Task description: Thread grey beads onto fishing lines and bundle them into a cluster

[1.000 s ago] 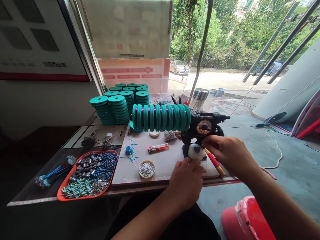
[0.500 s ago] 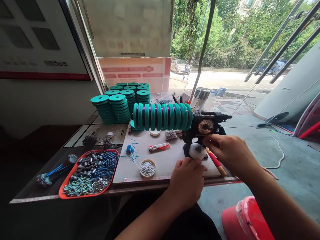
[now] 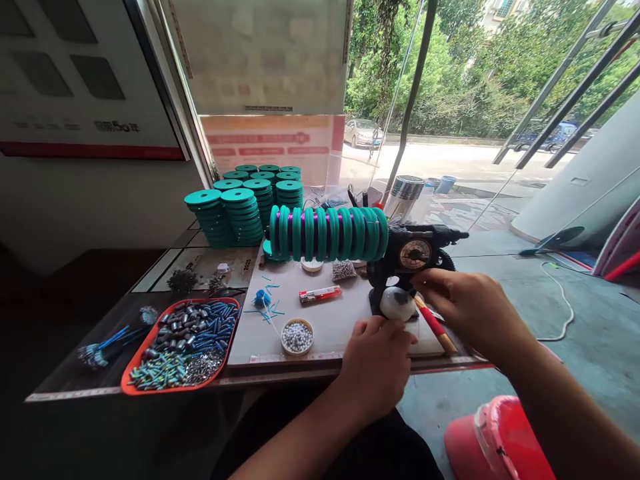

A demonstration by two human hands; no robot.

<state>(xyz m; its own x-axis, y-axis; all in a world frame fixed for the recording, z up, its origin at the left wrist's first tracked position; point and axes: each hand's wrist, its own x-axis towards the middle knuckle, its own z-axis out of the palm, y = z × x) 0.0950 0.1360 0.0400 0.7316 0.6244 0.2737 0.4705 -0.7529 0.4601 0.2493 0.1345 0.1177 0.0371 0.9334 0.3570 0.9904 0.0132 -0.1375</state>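
Note:
A black hand-cranked winding machine [image 3: 381, 273] with a round dial [image 3: 415, 255] stands at the board's right side. Several green foam spools [image 3: 327, 233] sit in a row on its shaft, with purple between some of them. Just under the dial and gear, my right hand [image 3: 463, 303] is closed in a pinch; what lies between its fingertips is hidden. My left hand [image 3: 377, 360] is closed below a white ball-like part [image 3: 397, 303] at the machine's foot, its fingertips close to or touching it. I cannot make out what those fingers hold.
Left lies an orange tray [image 3: 180, 303] of screws and metal parts. On the white board [image 3: 240, 347] are a bowl of white beads [image 3: 297, 337], a red-labelled packet [image 3: 320, 294] and blue bits [image 3: 262, 298]. Green spool stacks [image 3: 240, 220] stand behind; a red bucket [image 3: 470, 433] is at lower right.
The whole view has shifted slightly, so everything sits a little further right. Both hands keep nearly the same places at the machine, with no clear change in grip.

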